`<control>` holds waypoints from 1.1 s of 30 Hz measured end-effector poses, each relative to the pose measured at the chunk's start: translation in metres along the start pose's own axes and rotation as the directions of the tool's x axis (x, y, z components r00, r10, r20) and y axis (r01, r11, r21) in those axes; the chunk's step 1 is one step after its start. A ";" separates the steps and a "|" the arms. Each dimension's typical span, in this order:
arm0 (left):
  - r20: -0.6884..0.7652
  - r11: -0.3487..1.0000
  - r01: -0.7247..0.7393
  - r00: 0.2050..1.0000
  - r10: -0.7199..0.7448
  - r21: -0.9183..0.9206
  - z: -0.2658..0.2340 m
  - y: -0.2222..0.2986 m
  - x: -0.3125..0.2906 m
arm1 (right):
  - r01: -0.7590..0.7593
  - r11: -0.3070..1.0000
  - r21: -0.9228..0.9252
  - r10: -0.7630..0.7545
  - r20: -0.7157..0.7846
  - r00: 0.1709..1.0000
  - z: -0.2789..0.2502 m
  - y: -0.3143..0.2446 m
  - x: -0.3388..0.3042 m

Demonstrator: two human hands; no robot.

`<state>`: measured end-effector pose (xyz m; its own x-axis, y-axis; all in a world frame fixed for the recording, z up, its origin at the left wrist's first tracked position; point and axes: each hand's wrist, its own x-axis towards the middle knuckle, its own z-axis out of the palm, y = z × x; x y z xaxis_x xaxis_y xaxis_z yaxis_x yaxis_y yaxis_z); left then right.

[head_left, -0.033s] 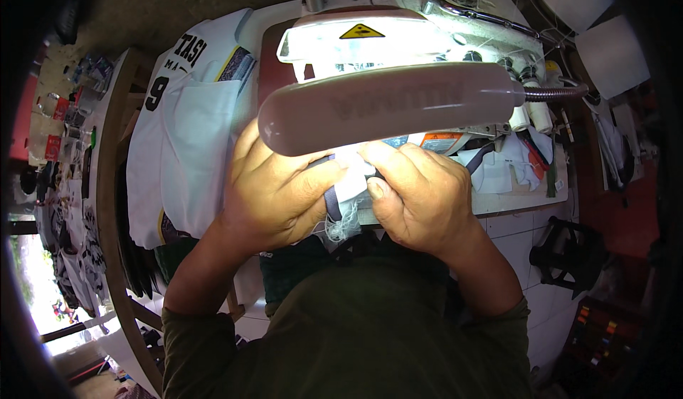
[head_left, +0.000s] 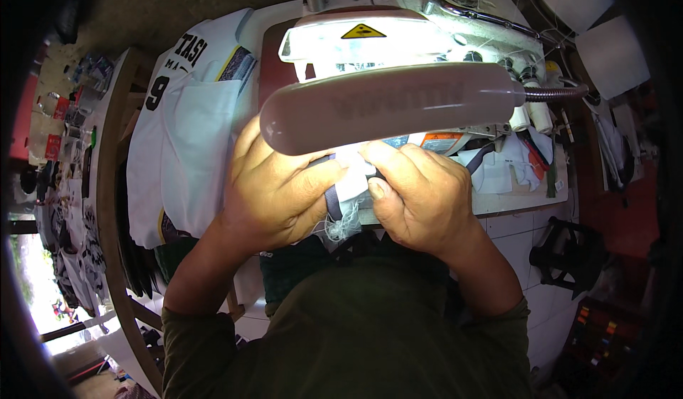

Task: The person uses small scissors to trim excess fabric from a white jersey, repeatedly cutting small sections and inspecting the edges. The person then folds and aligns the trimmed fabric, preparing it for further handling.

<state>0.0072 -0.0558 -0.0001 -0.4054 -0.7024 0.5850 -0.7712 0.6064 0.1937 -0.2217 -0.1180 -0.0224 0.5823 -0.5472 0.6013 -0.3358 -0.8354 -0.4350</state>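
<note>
Between my two hands is a small piece of white fabric [head_left: 351, 185] with a dark blue strip along its edge and loose white threads hanging below it. My left hand [head_left: 274, 189] is closed on the fabric and dark strip, thumb and fingers pressed together. On the other side my right hand [head_left: 427, 196] pinches the fabric's edge, its thumb bent toward me. A long purple-grey lamp head [head_left: 391, 111] hangs just above and hides some of my left fingers and whatever lies behind. Past the lamp stands a brightly lit white sewing machine [head_left: 299, 43] with a yellow triangular sticker.
A white jersey [head_left: 181, 132] with dark lettering drapes over the table at left. The lamp's flexible neck [head_left: 558, 94], white thread cones [head_left: 541, 116] and fabric scraps [head_left: 494, 175] are at right. A black stool [head_left: 567, 253] stands on the floor; bottles [head_left: 53, 106] are far left.
</note>
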 end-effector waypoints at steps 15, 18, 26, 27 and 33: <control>0.026 1.000 0.026 0.999 -0.026 0.010 0.000 0.004 0.002 | 0.031 0.999 -0.014 -0.032 -0.033 0.999 0.002 0.003 0.000; 0.031 1.000 0.027 0.999 -0.027 0.004 -0.001 0.004 0.003 | 0.033 0.999 -0.034 -0.035 -0.078 0.996 0.005 0.005 0.000; 0.023 0.999 0.030 0.999 -0.031 0.031 -0.002 0.006 0.006 | 0.047 0.998 -0.047 -0.051 -0.082 0.995 0.009 0.010 -0.003; 0.034 0.999 0.034 0.999 -0.035 0.028 -0.002 0.005 0.006 | 0.041 0.998 -0.047 -0.045 -0.084 0.995 0.009 0.010 -0.003; 0.016 0.995 0.077 0.997 -0.076 -0.062 -0.002 0.000 0.000 | 0.022 1.000 -0.022 -0.023 -0.034 0.999 0.004 0.008 -0.003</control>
<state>0.0076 -0.0552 0.0014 -0.3533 -0.7523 0.5561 -0.7681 0.5726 0.2866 -0.2227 -0.1227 -0.0303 0.5644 -0.5293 0.6335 -0.3389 -0.8483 -0.4068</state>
